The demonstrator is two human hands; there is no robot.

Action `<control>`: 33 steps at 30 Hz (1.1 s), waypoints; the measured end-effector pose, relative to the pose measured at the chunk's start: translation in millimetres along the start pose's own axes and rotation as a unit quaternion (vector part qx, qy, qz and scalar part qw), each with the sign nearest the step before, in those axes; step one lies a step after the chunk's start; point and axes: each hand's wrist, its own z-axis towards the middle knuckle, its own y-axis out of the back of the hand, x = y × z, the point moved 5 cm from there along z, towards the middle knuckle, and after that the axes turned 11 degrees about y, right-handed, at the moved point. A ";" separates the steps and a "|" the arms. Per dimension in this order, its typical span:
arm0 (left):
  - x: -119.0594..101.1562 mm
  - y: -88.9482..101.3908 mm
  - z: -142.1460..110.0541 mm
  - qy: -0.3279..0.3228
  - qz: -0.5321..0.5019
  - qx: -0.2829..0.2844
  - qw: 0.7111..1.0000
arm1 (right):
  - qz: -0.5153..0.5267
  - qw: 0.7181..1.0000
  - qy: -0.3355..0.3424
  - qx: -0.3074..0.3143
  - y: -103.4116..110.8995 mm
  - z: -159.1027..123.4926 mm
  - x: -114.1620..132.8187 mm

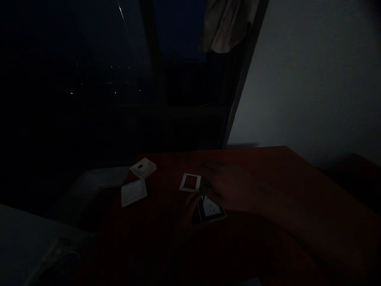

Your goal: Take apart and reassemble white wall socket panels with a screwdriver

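In dim light, a wall socket (211, 207) with a white face and dark surround sits low in the middle of the head view. Along its left edge lies my left hand (188, 210), closed on it with the fingertips near the top corner. From the right reaches my right hand (230, 186), its fingers bent around a small dark green thing (206, 182) just above the socket. Most of that green thing is hidden by the hand and the dark. A white square frame (190, 190) with an open middle lies just beyond my left fingertips.
At the table's left lie a white cover plate (133, 193) and a pale box-like fitting (143, 168). The reddish-brown table (268, 159) ends at a dark window and a pale wall (306, 79). Cloth (228, 26) hangs at the top.
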 end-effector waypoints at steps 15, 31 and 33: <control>9.7 -6.0 1.7 0.000 0.016 -0.014 1.000 | -0.009 1.000 0.021 0.004 2.3 1.1 1.8; 5.1 -3.6 -0.4 -0.017 0.020 -0.019 0.999 | 0.010 0.999 0.015 0.026 -1.4 -1.2 2.2; 4.9 -3.5 0.0 -0.011 0.022 -0.019 1.000 | 0.020 0.999 0.023 0.022 -1.6 -2.6 2.6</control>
